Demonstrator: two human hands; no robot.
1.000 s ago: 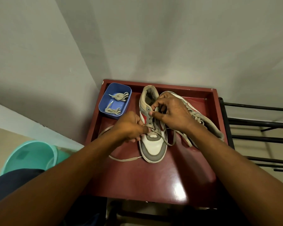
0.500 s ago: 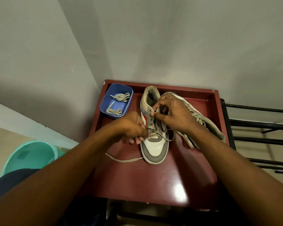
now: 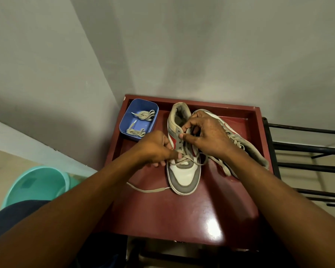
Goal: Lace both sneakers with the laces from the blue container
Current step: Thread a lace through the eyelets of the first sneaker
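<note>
On the table (image 3: pixel 182 219), sneaker (image 3: pixel 184 175) points toe nearward; left hand (image 3: pixel 153 147) and seemingly right hand (image 3: pixel 207 136) pinch lace (image 3: pixel 149 190).

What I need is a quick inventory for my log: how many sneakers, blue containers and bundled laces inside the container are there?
Sneakers: 2
Blue container: 1
Bundled laces in the container: 2
Total: 5

Both forearms (image 3: pixel 85 206) are pictured bare down to the left hand (image 3: pixel 153 149) and right hand (image 3: pixel 209 136); a dark navy garment (image 3: pixel 17 213) is seen at lower left.
</note>
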